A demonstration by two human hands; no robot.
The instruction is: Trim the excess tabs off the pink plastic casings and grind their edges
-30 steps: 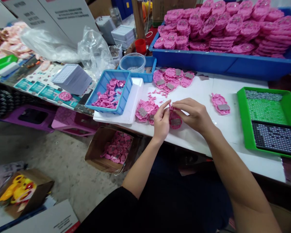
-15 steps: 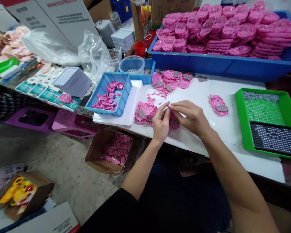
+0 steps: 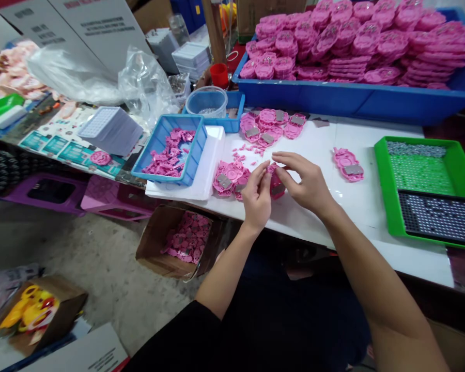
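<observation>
Both hands meet above the front of the white work surface. My left hand [image 3: 257,196] pinches a small pink plastic part [image 3: 272,168] between thumb and fingers. From the other side, my right hand [image 3: 304,181] has its thumb and fingertips at the same part; its exact shape is mostly hidden. Just below and beside the hands lie pink plastic casings [image 3: 227,178] with grey metal plates, one partly covered by the right hand. Small loose pink pieces [image 3: 242,152] are scattered behind the left hand. A single pink casing with a plate [image 3: 347,164] lies apart on the right.
A blue basket [image 3: 199,150] of pink parts stands on white foam at left. Behind is a large blue tray [image 3: 356,103] heaped with pink casings. A green tray [image 3: 383,191] with screws and a black perforated plate [image 3: 442,217] is at right. Below sits a cardboard box [image 3: 151,248].
My right hand's fingers have spread a little and shifted around the small pink part, which now shows more between the hands. My left hand stays almost in place.
</observation>
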